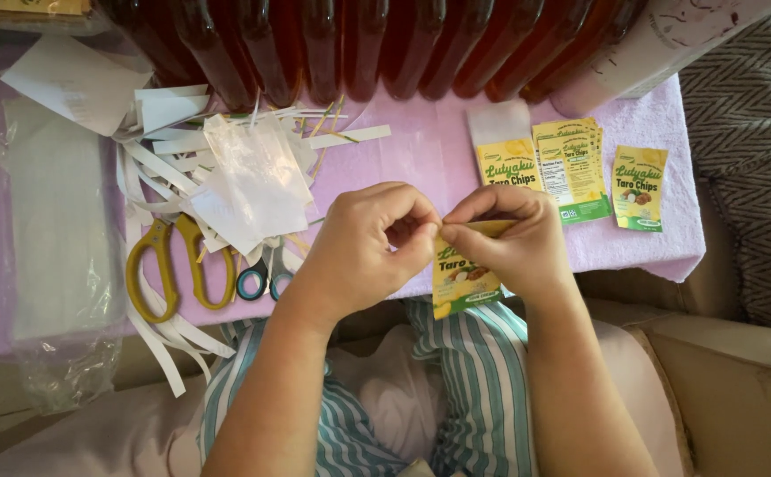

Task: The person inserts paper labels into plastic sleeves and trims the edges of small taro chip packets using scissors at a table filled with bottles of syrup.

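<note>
Hands meet over the near edge of the low table covered in a lilac cloth (641,247), both pinching the same small yellow and green printed sticker label (460,276). The left hand (363,243) has its fingers curled, thumb and forefinger nipping the label's top edge; the right hand (513,234) grips that top edge from the other side, so fingertips almost touch. The label hangs down from the pinch, slightly tilted, above the person's lap in teal and white striped trousers (482,371).

On the cloth to the right lie a stack of matching labels (573,168), one label on a white backing strip (505,146) and a single label (640,187) set apart near the table's corner. To the left sits a heap of white paper strips and peeled backings (226,168), with yellow-handled scissors (173,265) and smaller blue-handled scissors (263,281) just beside it. A clear plastic bag of white sheets (58,238) lies at the far left. A row of dark amber bottles (376,44) stands along the back
</note>
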